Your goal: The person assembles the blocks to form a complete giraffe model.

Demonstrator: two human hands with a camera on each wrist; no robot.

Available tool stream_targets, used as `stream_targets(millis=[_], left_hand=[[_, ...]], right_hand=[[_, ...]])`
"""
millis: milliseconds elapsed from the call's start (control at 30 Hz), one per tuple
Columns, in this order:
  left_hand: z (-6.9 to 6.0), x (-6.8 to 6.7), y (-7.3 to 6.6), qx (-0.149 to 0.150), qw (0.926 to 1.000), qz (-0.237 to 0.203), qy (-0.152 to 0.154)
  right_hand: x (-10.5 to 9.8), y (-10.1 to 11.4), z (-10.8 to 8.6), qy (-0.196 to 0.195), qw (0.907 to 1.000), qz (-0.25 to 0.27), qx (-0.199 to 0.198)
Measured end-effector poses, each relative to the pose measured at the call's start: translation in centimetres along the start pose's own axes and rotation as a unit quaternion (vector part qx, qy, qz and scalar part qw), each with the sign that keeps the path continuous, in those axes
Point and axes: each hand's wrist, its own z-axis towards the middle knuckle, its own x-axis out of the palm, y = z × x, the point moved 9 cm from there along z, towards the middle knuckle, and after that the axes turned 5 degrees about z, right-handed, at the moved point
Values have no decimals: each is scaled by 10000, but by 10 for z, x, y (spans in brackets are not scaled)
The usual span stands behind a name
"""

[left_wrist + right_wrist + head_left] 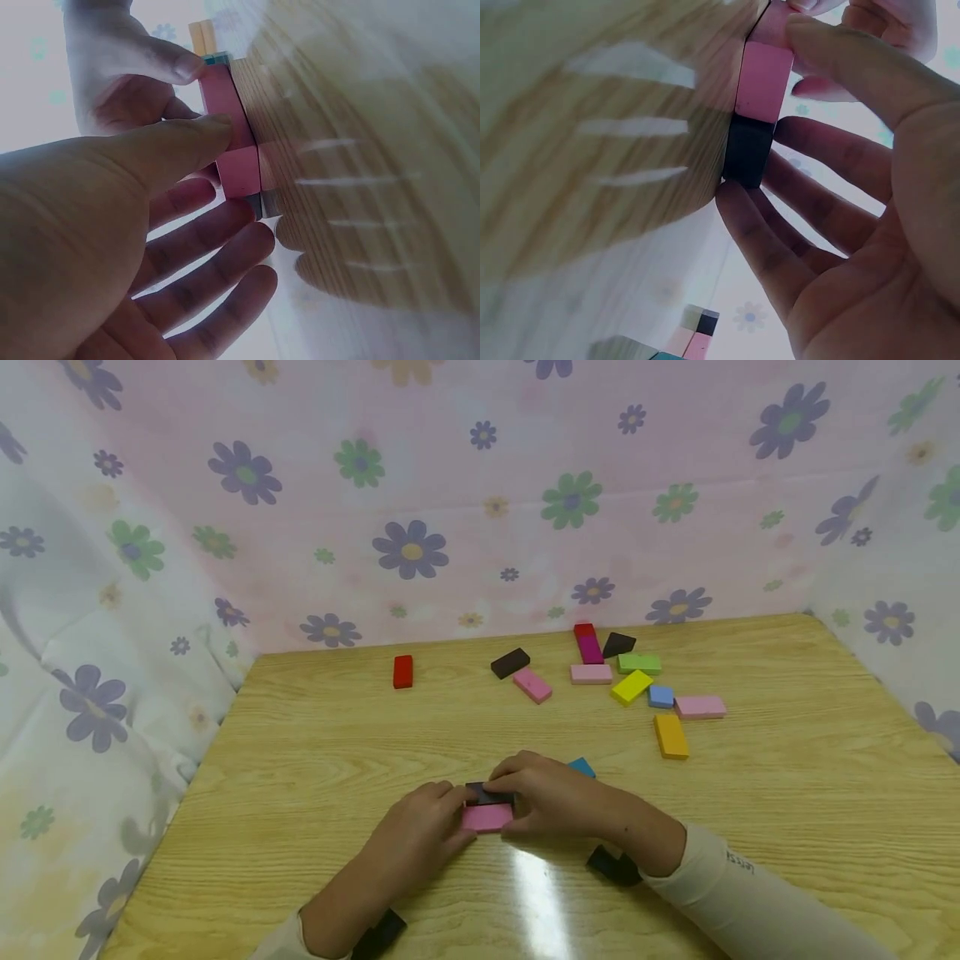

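Observation:
A pink block (487, 818) and a black block (491, 797) lie side by side on the wood, touching along their long sides, the black one farther from the person. My left hand (423, 828) grips the pair at the left end; in the left wrist view its thumb presses the pink block's near face (229, 101). At the right end my right hand (558, 797) holds the same pair, its thumb on the pink near side. The right wrist view shows the pink end (765, 81) beside the black end (748, 150), with fingertips at the black block's far side.
A blue block (582, 767) lies just behind my right hand. Farther back right is a loose group with yellow (632, 687), orange (671, 737) and green (639, 664) blocks. One red block (403, 672) stands apart at back left. Flowered cloth (465, 510) hangs behind the table.

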Motion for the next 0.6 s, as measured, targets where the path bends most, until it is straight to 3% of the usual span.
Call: stream_targets(millis=[200, 600], left_hand=[[-1, 1, 0, 61, 10000, -9, -39], [0, -2, 0, -11, 10000, 7, -37]], right_hand=[[0, 3, 1, -52, 9997, -140, -203], [2, 0, 1, -2, 9999, -101, -101]])
